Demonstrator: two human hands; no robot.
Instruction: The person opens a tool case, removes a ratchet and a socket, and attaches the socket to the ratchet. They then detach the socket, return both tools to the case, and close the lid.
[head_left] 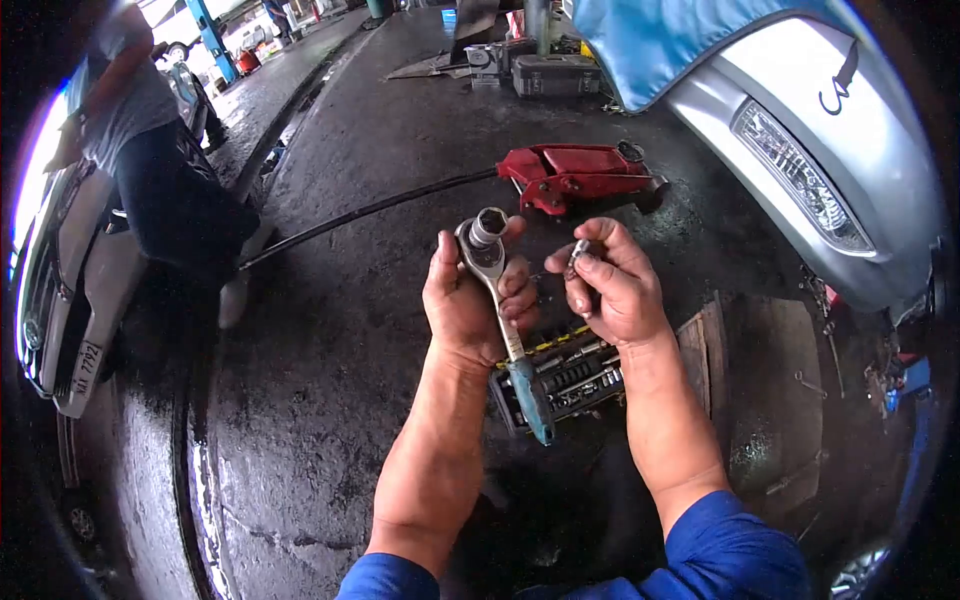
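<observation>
My left hand is closed around a ratchet wrench, whose teal grip hangs down past my wrist. On the ratchet's head, pointing up, sits a large silver socket. My right hand pinches a small metal piece, perhaps a small socket or adapter, between thumb and fingers; its exact kind is partly hidden. The two hands are apart, side by side. Below them on the floor lies an open socket set case with several sockets and bits in it.
A red floor jack with a long black handle lies ahead. At right stands a silver car under a blue cover. Cardboard lies right, a grey toolbox farther back. Another person is by a car at left.
</observation>
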